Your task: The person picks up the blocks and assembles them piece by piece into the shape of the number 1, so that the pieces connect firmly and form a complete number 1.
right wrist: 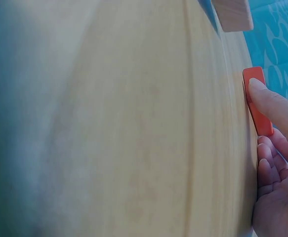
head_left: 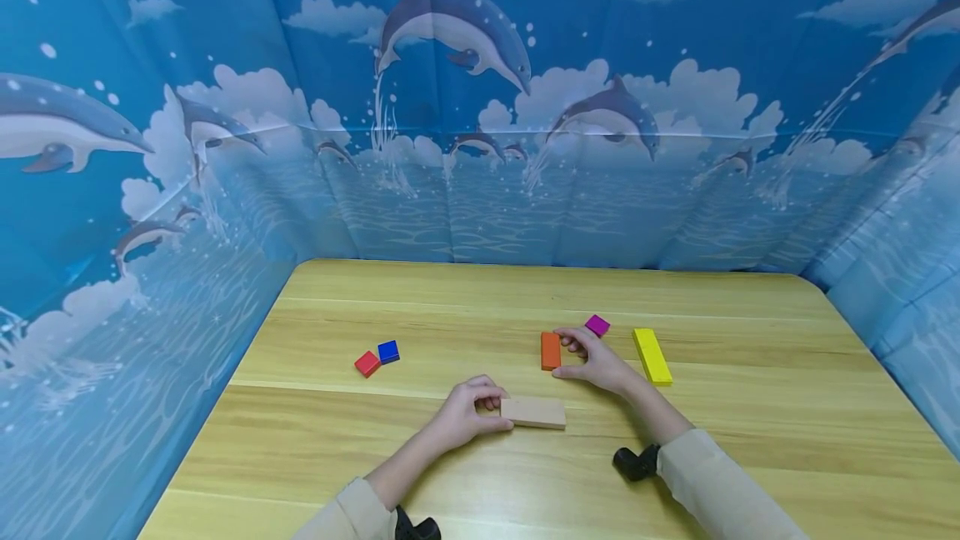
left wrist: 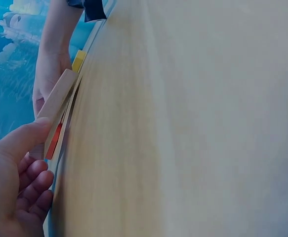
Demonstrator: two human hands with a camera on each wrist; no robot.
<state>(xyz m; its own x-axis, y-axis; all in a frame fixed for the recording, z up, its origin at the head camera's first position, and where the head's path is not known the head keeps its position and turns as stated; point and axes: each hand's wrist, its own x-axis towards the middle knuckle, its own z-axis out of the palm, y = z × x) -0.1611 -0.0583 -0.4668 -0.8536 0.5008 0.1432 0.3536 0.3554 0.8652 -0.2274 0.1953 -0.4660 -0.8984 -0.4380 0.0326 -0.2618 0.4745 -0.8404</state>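
My left hand (head_left: 463, 417) pinches the left end of a plain wooden block (head_left: 534, 412), thumb on the near side and fingers on the far side. In the left wrist view this block (left wrist: 59, 96) sticks out from between thumb and fingertips. Farther back and to the right, my right hand (head_left: 602, 367) grips an orange block (head_left: 551, 352) by its two short ends. The right wrist view has the thumb pressed on one end of the orange block (right wrist: 256, 106), with the fingers at the other end.
Just behind the right hand lies a purple block (head_left: 597, 325); a long yellow block (head_left: 652, 356) is to its right. On the left a red block (head_left: 367, 364) sits beside a blue block (head_left: 388, 352). A dolphin-print curtain (head_left: 480, 207) surrounds the wooden table (head_left: 300, 440).
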